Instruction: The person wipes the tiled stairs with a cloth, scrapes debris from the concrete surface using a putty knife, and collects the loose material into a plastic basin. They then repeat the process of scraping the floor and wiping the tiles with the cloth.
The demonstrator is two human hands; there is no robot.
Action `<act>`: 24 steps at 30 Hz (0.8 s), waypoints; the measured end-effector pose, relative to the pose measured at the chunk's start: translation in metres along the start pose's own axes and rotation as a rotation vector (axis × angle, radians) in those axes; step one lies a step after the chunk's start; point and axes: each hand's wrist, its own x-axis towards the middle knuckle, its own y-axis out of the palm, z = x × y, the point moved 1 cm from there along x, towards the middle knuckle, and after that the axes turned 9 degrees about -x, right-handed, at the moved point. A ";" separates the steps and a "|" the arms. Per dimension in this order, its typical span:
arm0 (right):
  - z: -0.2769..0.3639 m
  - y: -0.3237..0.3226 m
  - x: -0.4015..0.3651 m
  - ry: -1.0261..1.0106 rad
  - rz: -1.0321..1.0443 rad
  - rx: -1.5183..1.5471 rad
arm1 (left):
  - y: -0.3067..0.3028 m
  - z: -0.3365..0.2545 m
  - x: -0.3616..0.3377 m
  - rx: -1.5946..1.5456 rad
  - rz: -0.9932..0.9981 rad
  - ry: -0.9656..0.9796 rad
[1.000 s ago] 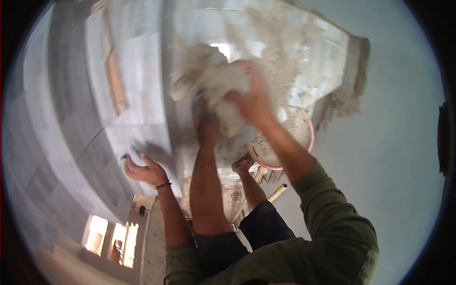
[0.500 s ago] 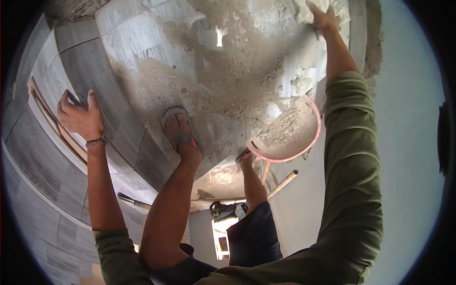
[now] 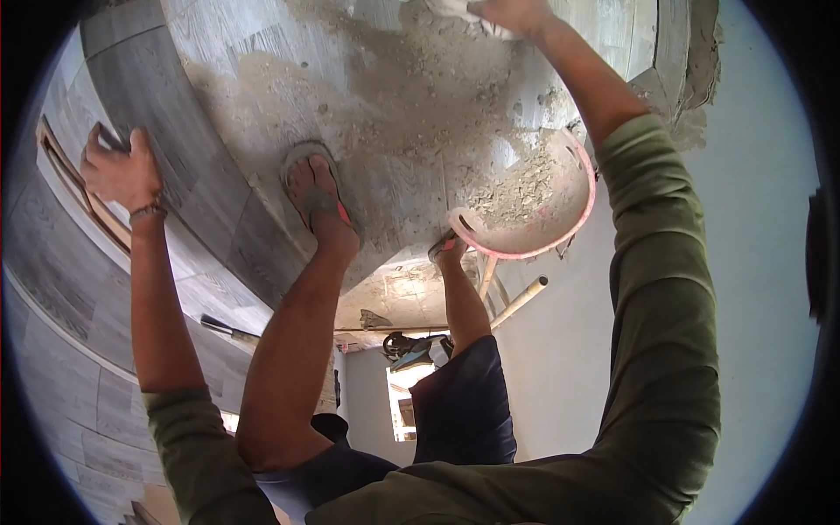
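My right hand [image 3: 516,14] is at the top of the view, closed on a pale, bunched-up rag [image 3: 464,9] that is partly cut off by the frame's edge. It presses the rag over the wood-look tile floor [image 3: 245,26], where grey dust and crumbs of mortar [image 3: 420,96] lie spread. At the left, my left hand [image 3: 122,175] has its thumb and fingers apart and holds nothing. It rests by the tiled ledge, beside a narrow wood-edged opening [image 3: 74,179]. Between my right arm and right foot stands a pink-rimmed tub [image 3: 525,254] with rubble [image 3: 516,192] in it.
My sandalled left foot [image 3: 315,184] is planted on the dusty tiles; the other foot [image 3: 448,247] is beside the tub. A brush [image 3: 229,327] lies near my left knee. A wooden pole [image 3: 521,302] lies behind the tub. The pale wall [image 3: 752,219] runs along the right.
My right hand has swept left across the floor with the rag. My left hand shows slightly farther left and up, while the whole view has shifted a little.
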 end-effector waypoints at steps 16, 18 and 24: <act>0.066 -0.032 -0.292 -0.042 0.194 0.250 | 0.014 0.001 0.007 0.097 -0.026 -0.115; 0.062 -0.064 -0.281 0.071 0.079 0.257 | 0.011 -0.003 0.004 0.082 -0.027 -0.108; 0.033 -0.130 -0.130 0.321 -0.168 0.547 | -0.005 -0.029 -0.003 0.048 -0.032 -0.133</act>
